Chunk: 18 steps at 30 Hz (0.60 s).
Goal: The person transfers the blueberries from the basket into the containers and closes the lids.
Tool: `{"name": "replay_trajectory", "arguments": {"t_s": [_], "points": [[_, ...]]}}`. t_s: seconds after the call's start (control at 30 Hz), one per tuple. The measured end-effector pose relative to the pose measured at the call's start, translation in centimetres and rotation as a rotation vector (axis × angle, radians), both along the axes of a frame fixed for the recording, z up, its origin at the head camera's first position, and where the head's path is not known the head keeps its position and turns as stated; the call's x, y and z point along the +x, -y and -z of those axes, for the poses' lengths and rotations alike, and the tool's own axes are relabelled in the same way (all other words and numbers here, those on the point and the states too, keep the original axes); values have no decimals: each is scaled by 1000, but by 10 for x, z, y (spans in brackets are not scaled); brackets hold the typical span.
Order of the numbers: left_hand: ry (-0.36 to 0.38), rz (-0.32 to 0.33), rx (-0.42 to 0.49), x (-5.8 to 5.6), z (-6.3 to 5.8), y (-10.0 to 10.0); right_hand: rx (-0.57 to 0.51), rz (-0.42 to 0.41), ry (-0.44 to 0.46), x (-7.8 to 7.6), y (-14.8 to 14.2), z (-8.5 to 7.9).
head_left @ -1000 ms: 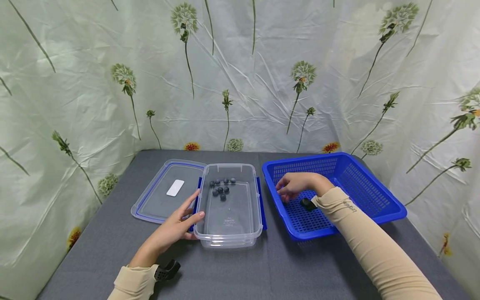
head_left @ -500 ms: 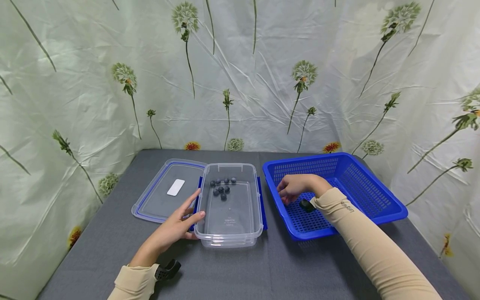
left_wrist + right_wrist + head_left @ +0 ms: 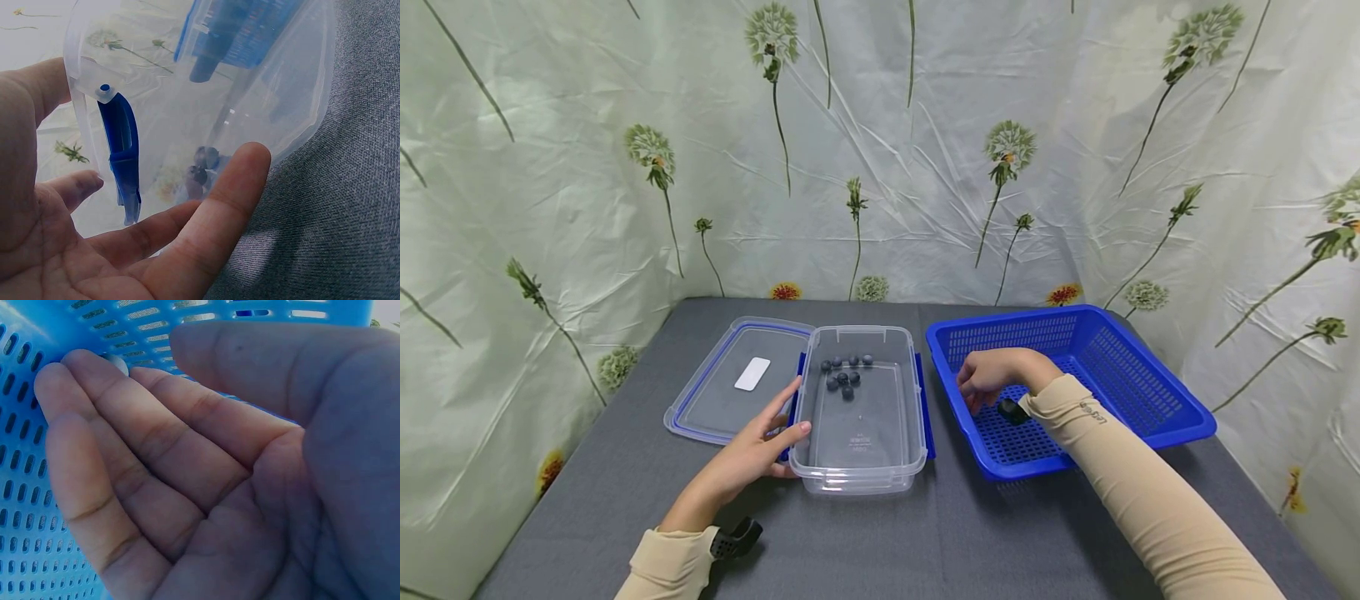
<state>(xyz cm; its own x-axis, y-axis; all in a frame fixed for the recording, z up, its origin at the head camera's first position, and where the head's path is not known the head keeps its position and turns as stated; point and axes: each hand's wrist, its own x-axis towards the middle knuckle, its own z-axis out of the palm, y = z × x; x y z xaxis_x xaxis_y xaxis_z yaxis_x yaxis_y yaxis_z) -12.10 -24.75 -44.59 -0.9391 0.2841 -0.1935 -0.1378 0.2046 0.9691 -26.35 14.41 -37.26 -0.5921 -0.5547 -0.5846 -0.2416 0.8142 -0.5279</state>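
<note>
A clear plastic food container [image 3: 868, 433] with blue side clips stands uncovered in the middle of the table. Several dark blueberries [image 3: 847, 392] lie on its floor toward the back. My left hand [image 3: 741, 458] rests against the container's left side, fingers extended and thumb at the rim; the left wrist view shows the hand near a blue clip [image 3: 122, 144]. Inside a blue perforated basket [image 3: 1150, 392], my right hand [image 3: 992, 373] reaches down by the left wall. The right wrist view shows its palm bare and fingers loosely bent. Behind the fingertips a small pale rounded thing [image 3: 117, 364] is mostly hidden.
The container's clear lid [image 3: 707, 408], with a blue seal and a white label [image 3: 752, 374], lies flat at the left, partly behind the container. Grey cloth covers the table [image 3: 865, 550]. A flower-printed curtain [image 3: 925, 167] hangs behind and at the sides.
My right hand's fingers shift slightly within the basket, by its left wall. The left hand, container and blueberries stay in place.
</note>
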Motion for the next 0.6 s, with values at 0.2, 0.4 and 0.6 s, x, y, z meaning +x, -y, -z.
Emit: {"name": "replay_trajectory", "arguments": {"t_s": [0.2, 0.4, 0.6], "points": [[-1, -4, -10, 0, 0, 0, -4, 23, 13, 1, 0, 1], [0, -3, -4, -1, 1, 0, -15, 47, 1, 1, -2, 1], [-3, -3, -6, -1, 1, 0, -35, 51, -19, -1, -7, -4]]}}
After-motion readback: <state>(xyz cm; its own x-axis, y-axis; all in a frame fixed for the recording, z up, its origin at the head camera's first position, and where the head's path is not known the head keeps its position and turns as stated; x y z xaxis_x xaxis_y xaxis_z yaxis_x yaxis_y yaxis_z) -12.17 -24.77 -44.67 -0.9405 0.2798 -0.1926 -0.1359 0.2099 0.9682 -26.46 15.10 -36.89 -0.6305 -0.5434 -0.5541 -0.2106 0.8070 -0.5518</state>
